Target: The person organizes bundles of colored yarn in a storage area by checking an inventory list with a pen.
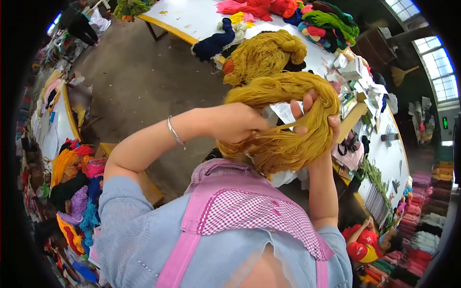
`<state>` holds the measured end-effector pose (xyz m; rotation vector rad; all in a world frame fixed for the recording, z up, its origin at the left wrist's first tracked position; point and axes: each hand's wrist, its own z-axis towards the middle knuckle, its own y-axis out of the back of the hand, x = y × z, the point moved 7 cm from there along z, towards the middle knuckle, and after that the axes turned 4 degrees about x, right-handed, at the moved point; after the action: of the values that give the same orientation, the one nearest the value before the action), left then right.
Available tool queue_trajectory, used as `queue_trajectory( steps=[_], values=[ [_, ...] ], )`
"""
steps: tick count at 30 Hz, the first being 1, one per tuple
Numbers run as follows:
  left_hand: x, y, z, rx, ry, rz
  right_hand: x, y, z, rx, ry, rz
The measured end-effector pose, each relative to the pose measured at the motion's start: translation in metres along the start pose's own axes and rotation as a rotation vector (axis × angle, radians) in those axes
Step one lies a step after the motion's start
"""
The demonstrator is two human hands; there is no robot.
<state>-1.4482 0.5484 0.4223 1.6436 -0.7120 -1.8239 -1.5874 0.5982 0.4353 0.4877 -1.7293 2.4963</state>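
Note:
A loose mustard-yellow yarn skein (307, 149) hangs as a wide loop in front of my chest. My right hand (317, 113) is wrapped round its right side, with fingertips showing inside the loop and the thumb outside. On the opposite side, my left hand (240, 122) is closed on the strands, its fingertips mostly hidden by yarn and slightly blurred. A few strands stretch across the loop's opening between the hands. Just beyond lies a heap of similar mustard yarn (264, 53) at the edge of the white table (180, 19).
Navy yarn (216, 41) and green yarn (331, 24) lie on the table. Papers and boxes (353, 69) clutter its right side. Colourful yarn bundles (77, 192) are piled at left. A person in a red shirt (362, 242) is at lower right, another person (79, 24) at far left.

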Motion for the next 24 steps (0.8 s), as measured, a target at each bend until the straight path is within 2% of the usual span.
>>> queue_trajectory(
  steps=[2,3,4,5,8,10,11,13,14,15,16,17,18,19,21,22,24],
  values=[
    [0.002,-0.009,0.000,-0.014,-0.059,-0.067,0.005,-0.003,-0.002,-0.080,0.106,-0.044],
    [-0.001,-0.010,-0.001,-0.032,-0.101,-0.126,0.007,-0.005,-0.004,-0.046,0.100,-0.040],
    [-0.001,-0.007,-0.005,-0.141,-0.069,-0.223,0.009,-0.006,-0.005,-0.051,0.111,-0.048],
    [-0.006,-0.002,-0.008,-0.134,-0.081,-0.226,0.010,-0.009,-0.006,-0.058,0.111,-0.103],
    [-0.004,0.025,-0.018,-0.417,0.012,-0.075,0.014,-0.005,-0.019,-0.141,0.118,-0.182],
    [-0.006,0.036,-0.021,-0.519,0.087,0.159,0.012,-0.002,-0.024,-0.162,0.167,-0.143],
    [-0.016,0.043,-0.022,-0.621,0.071,0.399,0.008,-0.002,-0.023,-0.165,0.175,-0.148],
    [-0.017,0.039,-0.019,-0.606,0.054,0.449,0.016,0.001,-0.026,-0.256,0.308,-0.379],
    [-0.019,0.037,-0.020,-0.591,0.048,0.504,0.017,-0.002,-0.024,-0.184,0.298,-0.406],
    [-0.017,0.033,-0.021,-0.493,0.077,0.470,0.019,0.002,-0.025,-0.181,0.295,-0.405],
    [-0.015,0.032,-0.025,-0.494,0.081,0.472,0.018,-0.002,-0.024,-0.046,0.256,-0.378],
    [-0.005,0.031,-0.029,-0.484,0.113,0.254,0.014,-0.010,-0.021,0.086,0.217,-0.350],
    [0.004,0.029,-0.032,-0.472,0.143,0.033,0.017,-0.004,-0.027,-0.180,0.280,-0.372],
    [0.010,0.031,-0.038,-0.481,0.127,-0.183,0.020,-0.003,-0.027,-0.183,0.278,-0.374],
    [0.002,0.044,-0.048,-0.543,0.111,-0.186,0.023,-0.002,-0.022,-0.150,0.189,-0.361],
    [-0.006,0.053,-0.055,-0.604,0.100,-0.188,0.023,0.001,-0.023,-0.256,0.203,-0.403],
    [-0.025,0.070,-0.063,-0.673,0.050,-0.082,0.023,0.002,-0.020,-0.213,0.183,-0.373]
  ],
)
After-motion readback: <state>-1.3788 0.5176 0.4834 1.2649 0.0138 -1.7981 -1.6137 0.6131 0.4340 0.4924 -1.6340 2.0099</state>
